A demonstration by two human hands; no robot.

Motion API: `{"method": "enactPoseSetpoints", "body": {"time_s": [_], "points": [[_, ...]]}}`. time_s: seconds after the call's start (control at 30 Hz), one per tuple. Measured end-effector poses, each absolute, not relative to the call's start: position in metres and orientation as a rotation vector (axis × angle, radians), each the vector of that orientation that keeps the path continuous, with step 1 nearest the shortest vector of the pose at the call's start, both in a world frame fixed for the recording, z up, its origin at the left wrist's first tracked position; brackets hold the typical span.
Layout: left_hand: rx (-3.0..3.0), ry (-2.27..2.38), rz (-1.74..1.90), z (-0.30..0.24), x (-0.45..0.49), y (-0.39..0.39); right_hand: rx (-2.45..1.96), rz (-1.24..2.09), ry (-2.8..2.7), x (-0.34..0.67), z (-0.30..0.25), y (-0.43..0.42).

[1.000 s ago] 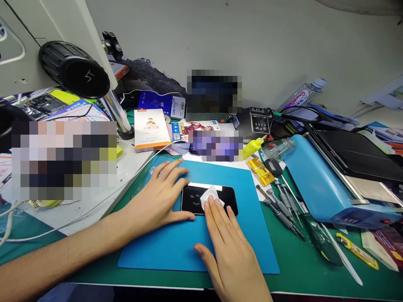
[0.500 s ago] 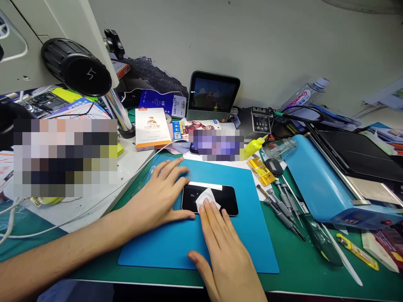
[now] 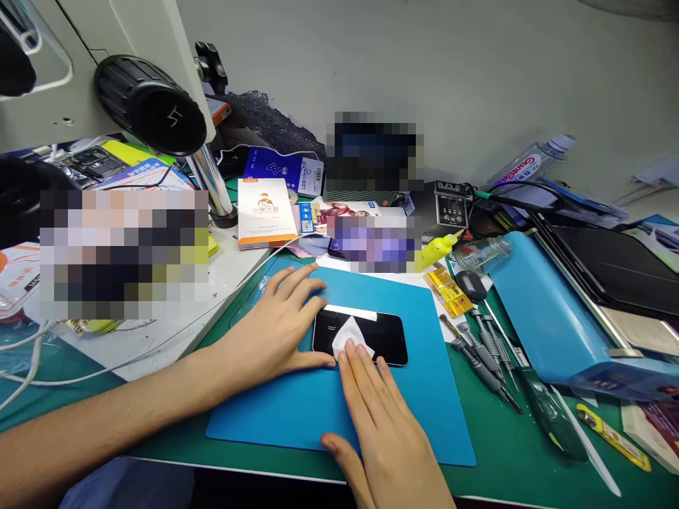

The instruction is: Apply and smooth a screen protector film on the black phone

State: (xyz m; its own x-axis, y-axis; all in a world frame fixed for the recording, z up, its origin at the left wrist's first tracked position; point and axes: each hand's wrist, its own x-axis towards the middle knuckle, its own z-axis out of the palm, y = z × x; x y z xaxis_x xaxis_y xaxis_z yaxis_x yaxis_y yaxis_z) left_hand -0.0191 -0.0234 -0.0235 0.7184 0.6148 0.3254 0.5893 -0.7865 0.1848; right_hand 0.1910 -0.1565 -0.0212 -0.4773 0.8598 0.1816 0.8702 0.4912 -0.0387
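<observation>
A smartphone [image 3: 390,339] with a dark screen lies face up on the blue mat [image 3: 276,417]. My left hand [image 3: 281,322] rests at its left end, fingers stretched and spread, with the thumb along the near edge and the index finger by the far left corner. Under the fingertips of my right hand [image 3: 385,417] a folded white wipe [image 3: 350,334] is pressed against the glass. The right fingers lie straight and close together, the thumb apart from them over the mat. Part of the screen is covered by the wipe.
Screwdrivers [image 3: 480,353], a yellow cutter [image 3: 612,437] and a blue machine [image 3: 546,304] stand to the right. Behind the mat are a white-and-orange box [image 3: 267,215] and a yellow bottle [image 3: 438,249]. A microscope knob [image 3: 151,104] overhangs the left side.
The whole view has shifted slightly, so things appear a little further right. The wipe sits slightly closer to the phone's left end, the right fingers still on it. The left hand keeps its place.
</observation>
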Motion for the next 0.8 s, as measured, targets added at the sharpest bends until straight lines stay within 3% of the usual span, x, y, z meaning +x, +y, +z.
{"method": "enactPoseSetpoints", "body": {"time_s": [0.23,0.47,0.8], "points": [[2.835,1.001,0.565,-0.026,-0.021,-0.023,-1.585,0.045,-2.448,0.176,-0.017,-0.113],[2.815,1.001,0.59,-0.025,-0.02,-0.023,-1.493,0.048,-2.535,0.189,-0.012,-0.153],[2.858,0.984,0.539,-0.026,-0.022,-0.021,-1.536,0.183,-2.486,0.171,-0.007,-0.115]]}}
